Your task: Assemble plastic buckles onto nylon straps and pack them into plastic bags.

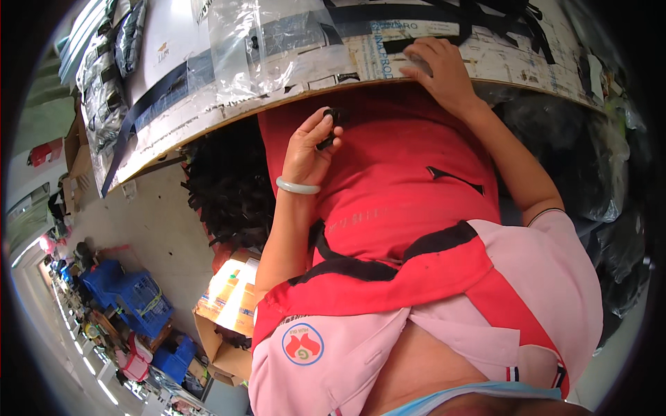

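My left hand point(310, 147), with a pale bangle point(297, 186) at the wrist, is raised in front of the red apron point(388, 159). Its thumb and fingers close round a small black piece point(329, 132) that looks like a plastic buckle, partly hidden by the fingers. Over the table's near edge, my right hand point(446, 75) lies with bent fingers, the thumb apart from them. Its fingertips touch or hover just over a black strap point(399, 46) on the tabletop; which of the two I cannot tell.
Clear plastic bags point(267, 52) and further black webbing point(388, 14) lie across the worn table point(180, 118). Beneath it hangs a heap of black straps point(229, 184). An open cardboard box point(225, 298) stands at my left, with blue crates point(142, 301) farther off. Bagged goods point(603, 166) are at the right.
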{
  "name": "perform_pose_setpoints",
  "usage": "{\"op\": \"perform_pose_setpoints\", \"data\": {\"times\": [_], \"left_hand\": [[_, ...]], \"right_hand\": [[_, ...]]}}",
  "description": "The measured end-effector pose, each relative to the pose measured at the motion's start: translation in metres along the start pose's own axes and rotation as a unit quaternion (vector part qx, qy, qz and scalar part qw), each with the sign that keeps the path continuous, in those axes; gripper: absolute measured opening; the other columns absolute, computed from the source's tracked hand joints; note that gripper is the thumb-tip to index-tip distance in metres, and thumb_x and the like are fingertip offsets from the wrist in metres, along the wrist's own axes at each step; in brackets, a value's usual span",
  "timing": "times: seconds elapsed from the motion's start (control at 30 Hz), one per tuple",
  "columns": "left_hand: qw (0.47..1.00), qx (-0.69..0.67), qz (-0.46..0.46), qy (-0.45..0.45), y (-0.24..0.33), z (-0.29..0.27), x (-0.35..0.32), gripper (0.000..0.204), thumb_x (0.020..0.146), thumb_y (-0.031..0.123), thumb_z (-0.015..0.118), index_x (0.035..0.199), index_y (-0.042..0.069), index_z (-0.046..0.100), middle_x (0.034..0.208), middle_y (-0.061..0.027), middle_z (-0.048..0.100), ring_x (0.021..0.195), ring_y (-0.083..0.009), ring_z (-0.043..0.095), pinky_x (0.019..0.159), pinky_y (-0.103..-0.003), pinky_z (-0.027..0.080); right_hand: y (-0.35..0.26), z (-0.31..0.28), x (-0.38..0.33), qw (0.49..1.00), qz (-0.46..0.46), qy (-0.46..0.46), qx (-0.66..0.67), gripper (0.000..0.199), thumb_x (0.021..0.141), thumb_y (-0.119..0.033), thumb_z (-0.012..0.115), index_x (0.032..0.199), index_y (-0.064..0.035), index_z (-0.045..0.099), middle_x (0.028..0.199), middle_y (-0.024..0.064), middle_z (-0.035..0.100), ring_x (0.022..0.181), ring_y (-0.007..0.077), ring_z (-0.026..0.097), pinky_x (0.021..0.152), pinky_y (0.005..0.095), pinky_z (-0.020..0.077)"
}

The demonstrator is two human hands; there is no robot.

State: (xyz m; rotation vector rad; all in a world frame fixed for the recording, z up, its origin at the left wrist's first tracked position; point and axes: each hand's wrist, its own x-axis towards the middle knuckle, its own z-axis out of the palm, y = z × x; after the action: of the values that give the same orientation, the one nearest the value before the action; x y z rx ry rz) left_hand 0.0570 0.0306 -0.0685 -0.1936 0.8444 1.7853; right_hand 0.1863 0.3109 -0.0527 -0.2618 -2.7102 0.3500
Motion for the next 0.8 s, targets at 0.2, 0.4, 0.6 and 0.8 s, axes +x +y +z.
{"op": "perform_pose_setpoints", "data": {"times": [0.2, 0.4, 0.6, 0.8], "left_hand": [[0.999, -0.001, 0.022, 0.025, -0.008, 0.008, 0.005, 0.025, 0.09, 0.007, 0.062, 0.114, 0.0, 0.06, 0.099, -0.0069, 0.065, 0.086, -0.0157, 0.063, 0.075, -0.027, 0.056], [0.999, 0.016, 0.033, 0.008, -0.008, 0.007, 0.004, 0.021, 0.092, 0.01, 0.06, 0.111, 0.001, 0.061, 0.1, -0.0074, 0.064, 0.087, -0.0151, 0.062, 0.074, -0.027, 0.055], [0.996, -0.041, 0.07, -0.045, -0.018, 0.03, -0.004, 0.015, 0.093, 0.014, 0.06, 0.104, 0.003, 0.062, 0.091, -0.0062, 0.064, 0.075, -0.0126, 0.061, 0.062, -0.025, 0.052], [0.911, 0.358, 0.202, 0.022, -0.01, 0.03, -0.015, 0.013, 0.089, 0.014, 0.065, 0.09, 0.001, 0.066, 0.069, 0.0012, 0.061, 0.053, -0.0041, 0.052, 0.048, -0.017, 0.04]], "right_hand": [[-0.016, 0.0, -0.008, 0.998, -0.009, 0.029, 0.053, 0.038, 0.077, -0.019, 0.074, 0.113, -0.0119, 0.064, 0.097, 0.0053, 0.058, 0.091, 0.0248, 0.051, 0.085, 0.0343, 0.0413], [-0.039, -0.014, -0.007, 0.991, -0.069, 0.067, 0.093, 0.024, 0.08, -0.009, 0.07, 0.104, -0.0102, 0.068, 0.092, 0.0024, 0.064, 0.086, 0.019, 0.059, 0.076, 0.0299, 0.0473], [-0.119, -0.018, 0.004, 0.765, 0.256, -0.137, 0.575, 0.025, 0.089, -0.011, 0.063, 0.11, 0.0036, 0.062, 0.085, 0.0042, 0.065, 0.069, 0.0077, 0.059, 0.065, 0.0212, 0.0493], [-0.108, 0.0, 0.003, 0.751, 0.243, -0.185, 0.586, 0.029, 0.09, -0.014, 0.063, 0.113, 0.0027, 0.06, 0.078, 0.0023, 0.063, 0.065, 0.006, 0.055, 0.061, 0.0198, 0.0466]]}}
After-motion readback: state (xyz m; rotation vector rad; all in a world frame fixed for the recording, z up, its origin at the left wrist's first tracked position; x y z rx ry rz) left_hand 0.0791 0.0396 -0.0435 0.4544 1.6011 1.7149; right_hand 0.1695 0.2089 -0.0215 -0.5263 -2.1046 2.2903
